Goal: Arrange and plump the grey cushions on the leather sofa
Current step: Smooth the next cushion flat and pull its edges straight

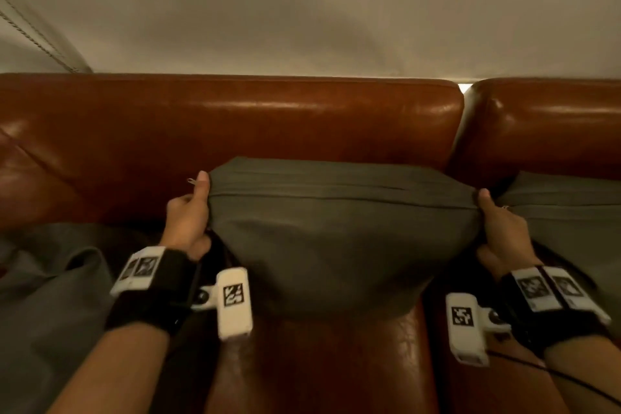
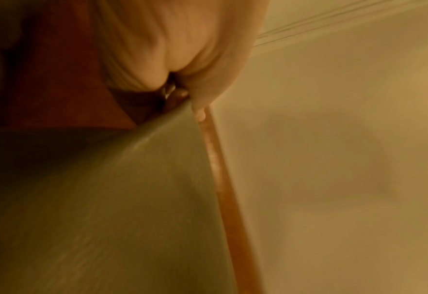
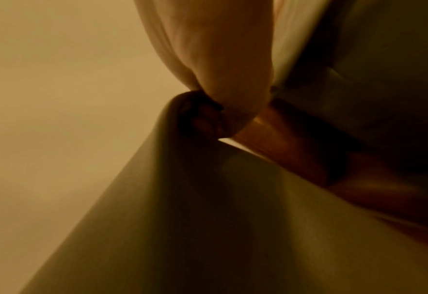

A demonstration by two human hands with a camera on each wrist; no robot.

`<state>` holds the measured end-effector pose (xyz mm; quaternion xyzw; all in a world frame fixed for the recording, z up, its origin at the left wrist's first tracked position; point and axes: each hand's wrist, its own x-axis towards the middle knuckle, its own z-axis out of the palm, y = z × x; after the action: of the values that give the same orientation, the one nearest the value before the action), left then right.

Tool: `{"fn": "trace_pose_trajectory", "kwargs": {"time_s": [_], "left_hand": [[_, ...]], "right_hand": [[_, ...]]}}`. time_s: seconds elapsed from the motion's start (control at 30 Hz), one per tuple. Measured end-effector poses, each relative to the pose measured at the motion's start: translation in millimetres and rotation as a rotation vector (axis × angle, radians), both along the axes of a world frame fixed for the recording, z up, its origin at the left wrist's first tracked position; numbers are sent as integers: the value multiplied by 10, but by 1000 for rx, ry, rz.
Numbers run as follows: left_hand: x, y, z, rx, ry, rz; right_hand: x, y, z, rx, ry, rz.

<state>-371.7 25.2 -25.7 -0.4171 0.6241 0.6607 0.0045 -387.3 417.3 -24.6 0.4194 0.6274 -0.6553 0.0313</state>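
**Both hands grip the middle cushion by its top corners**

A grey cushion (image 1: pixel 339 239) stands upright on the seat of the brown leather sofa (image 1: pixel 235 121), in front of the backrest, its zipped edge uppermost. The left hand (image 1: pixel 188 222) grips the top left corner, thumb pointing up along the fabric and fingers curled behind; a small metal zip pull (image 1: pixel 191 181) sticks out just beside the thumb. The right hand (image 1: pixel 500 232) grips the top right corner in the same way, thumb on the front face. Both wrist views are blurred, but each shows fingers bunched tight on grey fabric.

A second cushion (image 1: pixel 568 212) leans against the next backrest section, just right of the right hand. A third cushion (image 1: pixel 50 286) lies slumped on the seat at the far left. Behind the sofa is a plain pale wall (image 1: pixel 302 10).
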Motion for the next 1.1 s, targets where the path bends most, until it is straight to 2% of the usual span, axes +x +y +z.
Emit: {"fn": "trace_pose_trajectory", "kwargs": {"time_s": [0.07,0.13,0.17,0.23,0.3,0.37,0.43,0.53,0.6,0.67,0.73,0.77,0.83,0.9,0.93,0.97,1.03,1.1], "left_hand": [[-1,92,-94,-240,-186,-121],[0,77,-169,-401,-213,-149],[22,58,-167,-378,-201,-135],[96,26,-135,-48,-165,-53],[169,23,-97,201,-95,-25],[148,45,-24,254,-52,-29],[50,74,-6,232,-26,-30],[-17,183,-130,181,-102,-53],[3,284,-267,64,-196,-83],[1,324,-306,-192,-291,-154],[-36,295,-212,-455,-305,-186],[-64,245,-163,-567,-258,-193],[-56,219,-34,-896,-58,-285],[1,351,70,-1209,191,-482],[7,468,89,-1290,279,-620],[9,586,91,-1303,316,-756],[6,741,-17,-1183,186,-982],[38,725,-261,-1036,62,-1028]], "right_hand": [[-7,-71,-154,48,-66,-25],[34,-116,-222,147,-75,19],[74,-71,-264,115,-105,11],[166,-75,-252,-138,-100,18],[201,-74,-178,-241,-57,37],[189,-80,-55,-228,-27,13],[172,-47,-8,-239,-6,-18],[189,11,-176,-234,-26,-76],[201,-11,-331,-158,-118,-42],[146,22,-416,-30,-169,1],[88,66,-323,201,-146,66],[82,74,-223,347,-112,106],[174,23,-18,604,44,198],[300,-153,105,824,223,356],[327,-266,112,934,262,466],[330,-365,79,1004,277,581],[268,-509,-28,989,238,772],[238,-536,-199,903,196,816]]}}
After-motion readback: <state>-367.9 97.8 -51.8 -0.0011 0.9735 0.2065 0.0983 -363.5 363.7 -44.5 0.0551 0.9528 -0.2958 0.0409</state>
